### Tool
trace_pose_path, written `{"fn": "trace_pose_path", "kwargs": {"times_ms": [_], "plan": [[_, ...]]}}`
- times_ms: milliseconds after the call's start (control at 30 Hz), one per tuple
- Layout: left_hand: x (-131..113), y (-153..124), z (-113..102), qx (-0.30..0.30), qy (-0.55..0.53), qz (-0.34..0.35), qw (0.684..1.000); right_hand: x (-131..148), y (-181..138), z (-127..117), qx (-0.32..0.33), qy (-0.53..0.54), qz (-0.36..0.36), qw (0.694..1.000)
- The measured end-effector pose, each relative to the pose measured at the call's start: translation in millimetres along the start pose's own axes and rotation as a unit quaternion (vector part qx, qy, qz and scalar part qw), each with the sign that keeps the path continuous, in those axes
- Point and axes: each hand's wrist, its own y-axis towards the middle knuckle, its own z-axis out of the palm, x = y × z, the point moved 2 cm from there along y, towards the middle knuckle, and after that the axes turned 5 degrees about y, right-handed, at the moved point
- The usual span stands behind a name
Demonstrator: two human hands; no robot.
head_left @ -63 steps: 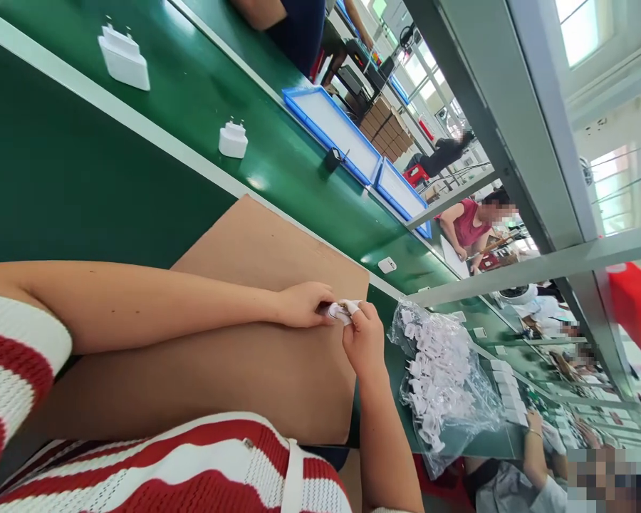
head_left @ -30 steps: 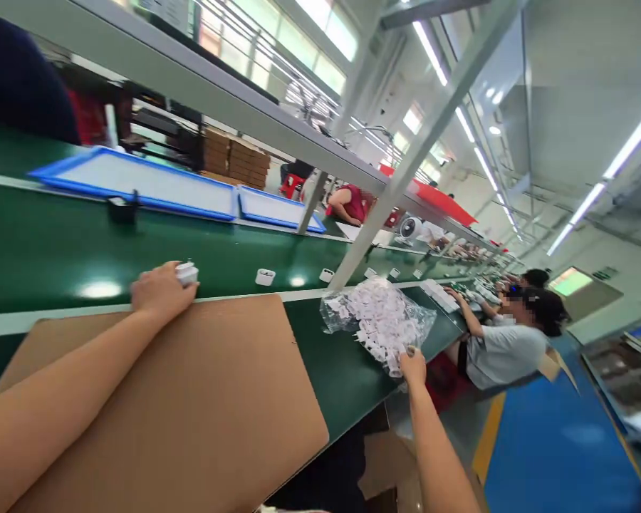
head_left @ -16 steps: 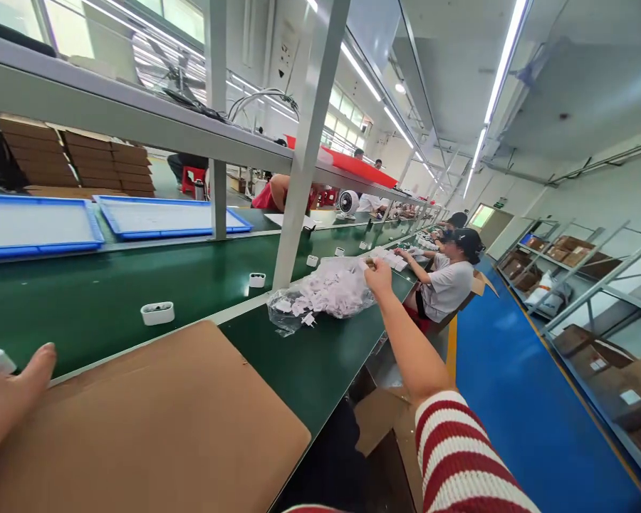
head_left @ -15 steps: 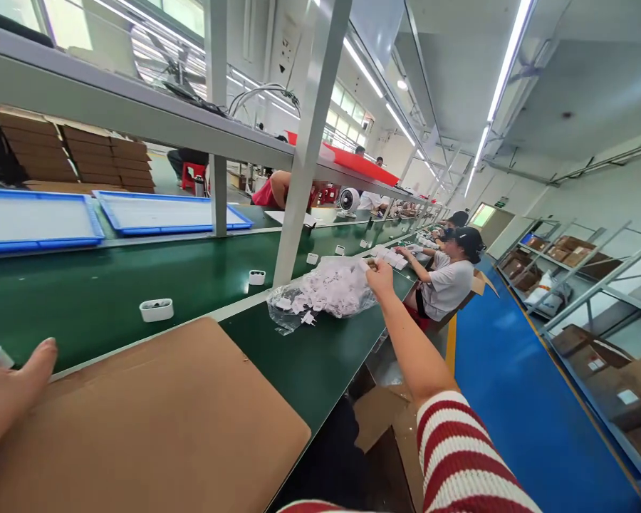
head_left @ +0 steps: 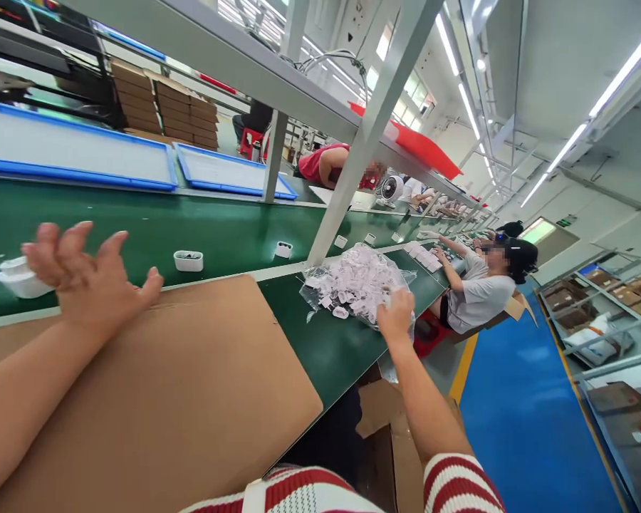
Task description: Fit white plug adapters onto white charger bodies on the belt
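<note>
I read everything off the green table (head_left: 235, 235). On its near edge lies a brown cardboard sheet (head_left: 192, 385); to the right of that sheet sits a clear bag of white plug parts (head_left: 357, 285). My right hand (head_left: 396, 313) is at the bag's near side, fingers curled on the plastic; whether it pinches a part I cannot tell. My left hand (head_left: 85, 278) hovers over the sheet's far left corner, fingers spread and holding nothing. Just beyond it on the table rests a white charger shell (head_left: 18, 276); more small shells (head_left: 188, 260) sit further right. I judge one shell set down, a new part not yet in hand.
</note>
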Motion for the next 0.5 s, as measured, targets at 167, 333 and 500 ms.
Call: {"fn": "trace_pose_path", "kwargs": {"times_ms": [167, 333, 500], "plan": [[4, 3, 0, -0.008, 0.083, 0.063, 0.995, 65, -21, 56, 0.26, -0.027, -0.095, 0.961], [24, 10, 10, 0.117, 0.068, 0.061, 0.989, 84, -24, 74, 0.279, -0.022, -0.123, 0.952], [34, 20, 26, 0.194, 0.04, 0.006, 0.98, 86, -42, 67, 0.273, 0.059, -0.154, 0.948]]}}
